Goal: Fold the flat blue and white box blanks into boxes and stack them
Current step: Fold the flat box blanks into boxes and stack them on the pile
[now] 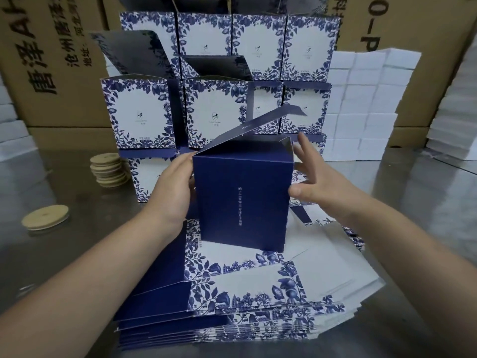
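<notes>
Looking down from the head view: well under way, judging by the wall of finished boxes point(211, 112) stacked several tiers high at 12 o'clock, yet far from over, with a thick pile of flat blanks point(245, 293) fanned out at 6 o'clock. At centre, over that pile, resting on it or held just above, one dark blue box point(244, 200), walls squared, lid flap point(258, 125) untucked and angled up toward 1 o'clock; likely needing closing, then stacking. At its 9 o'clock side, left hand point(175, 195) clasping the wall, fingers wrapped out of sight behind. At its 3 o'clock side, right hand point(313, 187) released, fingers spread straight, thumb touching the edge.
</notes>
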Demonstrator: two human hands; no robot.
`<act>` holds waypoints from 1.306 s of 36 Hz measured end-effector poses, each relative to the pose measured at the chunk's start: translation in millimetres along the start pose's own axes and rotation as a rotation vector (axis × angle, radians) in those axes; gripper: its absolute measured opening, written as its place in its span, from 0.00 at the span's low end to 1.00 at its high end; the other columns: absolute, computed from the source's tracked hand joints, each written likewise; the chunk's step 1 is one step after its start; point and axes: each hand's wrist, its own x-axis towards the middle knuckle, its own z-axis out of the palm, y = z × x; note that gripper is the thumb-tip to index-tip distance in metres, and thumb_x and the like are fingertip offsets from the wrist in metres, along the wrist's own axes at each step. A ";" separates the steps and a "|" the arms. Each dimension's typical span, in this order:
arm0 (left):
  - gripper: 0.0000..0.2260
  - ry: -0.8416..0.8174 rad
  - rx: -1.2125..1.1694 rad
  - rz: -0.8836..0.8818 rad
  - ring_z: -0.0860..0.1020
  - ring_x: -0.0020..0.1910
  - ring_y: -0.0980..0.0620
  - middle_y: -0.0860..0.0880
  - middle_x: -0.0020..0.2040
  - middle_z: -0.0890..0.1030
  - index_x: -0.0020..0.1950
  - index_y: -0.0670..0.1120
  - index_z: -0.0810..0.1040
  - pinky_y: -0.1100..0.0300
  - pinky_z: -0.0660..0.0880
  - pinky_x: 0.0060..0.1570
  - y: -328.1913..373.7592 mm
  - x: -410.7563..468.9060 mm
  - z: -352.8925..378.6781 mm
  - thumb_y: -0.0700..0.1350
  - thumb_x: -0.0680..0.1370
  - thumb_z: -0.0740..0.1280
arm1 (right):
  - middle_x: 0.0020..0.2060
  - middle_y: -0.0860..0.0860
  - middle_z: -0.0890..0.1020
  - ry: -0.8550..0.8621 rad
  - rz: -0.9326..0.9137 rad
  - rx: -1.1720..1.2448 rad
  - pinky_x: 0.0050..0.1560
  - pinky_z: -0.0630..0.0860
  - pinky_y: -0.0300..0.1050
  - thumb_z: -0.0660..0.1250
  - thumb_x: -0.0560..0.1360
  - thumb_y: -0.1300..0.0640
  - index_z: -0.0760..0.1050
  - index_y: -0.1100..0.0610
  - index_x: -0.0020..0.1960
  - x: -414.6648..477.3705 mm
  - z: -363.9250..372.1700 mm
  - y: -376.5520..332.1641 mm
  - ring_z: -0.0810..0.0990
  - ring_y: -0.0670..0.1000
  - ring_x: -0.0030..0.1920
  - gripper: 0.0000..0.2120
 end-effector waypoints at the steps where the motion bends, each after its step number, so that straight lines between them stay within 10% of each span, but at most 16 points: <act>1: 0.11 -0.007 -0.001 -0.012 0.73 0.30 0.54 0.50 0.35 0.78 0.50 0.49 0.78 0.68 0.67 0.21 -0.8 0.2 -0.1 0.46 0.79 0.57 | 0.56 0.21 0.57 0.006 0.000 -0.022 0.58 0.69 0.34 0.67 0.39 0.20 0.38 0.38 0.74 -0.1 -1.1 -1.2 0.64 0.23 0.57 0.71; 9: 0.13 0.081 0.054 -0.046 0.76 0.26 0.60 0.55 0.33 0.82 0.48 0.48 0.80 0.71 0.68 0.21 -3.7 0.2 2.5 0.48 0.80 0.56 | 0.68 0.31 0.51 -0.085 0.008 -0.059 0.68 0.59 0.41 0.70 0.42 0.21 0.39 0.21 0.60 -0.4 1.6 -3.7 0.57 0.37 0.70 0.56; 14: 0.14 0.097 0.123 -0.046 0.76 0.27 0.62 0.57 0.33 0.82 0.44 0.50 0.80 0.71 0.68 0.22 -5.8 2.0 0.9 0.51 0.79 0.57 | 0.67 0.31 0.52 -0.092 0.026 -0.073 0.63 0.61 0.39 0.72 0.41 0.23 0.36 0.30 0.70 1.5 -0.3 -4.4 0.60 0.38 0.68 0.67; 26: 0.18 0.021 0.171 -0.193 0.81 0.36 0.57 0.52 0.39 0.84 0.44 0.48 0.79 0.64 0.78 0.38 -31.4 7.5 -0.3 0.52 0.82 0.53 | 0.75 0.47 0.59 0.052 0.054 0.101 0.66 0.69 0.54 0.71 0.51 0.39 0.43 0.39 0.75 0.5 -14.8 -5.4 0.68 0.51 0.69 0.59; 29: 0.11 -0.106 0.423 -0.119 0.78 0.54 0.51 0.50 0.52 0.82 0.46 0.51 0.79 0.55 0.72 0.59 -35.6 5.7 -1.8 0.47 0.81 0.57 | 0.72 0.44 0.62 0.074 0.061 0.115 0.60 0.72 0.42 0.71 0.51 0.39 0.42 0.41 0.76 1.4 -25.1 -4.4 0.74 0.43 0.63 0.60; 34: 0.07 -0.335 0.779 -0.036 0.73 0.52 0.59 0.60 0.50 0.77 0.54 0.54 0.76 0.71 0.65 0.46 -32.7 -4.8 2.8 0.48 0.79 0.61 | 0.55 0.29 0.67 0.195 0.102 0.093 0.51 0.71 0.41 0.72 0.56 0.43 0.45 0.38 0.75 4.8 -40.7 1.0 0.73 0.24 0.45 0.54; 47: 0.19 -0.355 1.075 0.135 0.70 0.63 0.54 0.54 0.69 0.69 0.70 0.52 0.68 0.66 0.62 0.53 -14.2 6.6 12.6 0.52 0.79 0.60 | 0.76 0.46 0.51 0.716 0.143 0.056 0.65 0.58 0.44 0.74 0.64 0.39 0.39 0.46 0.77 9.0 -43.1 3.1 0.57 0.49 0.74 0.56</act>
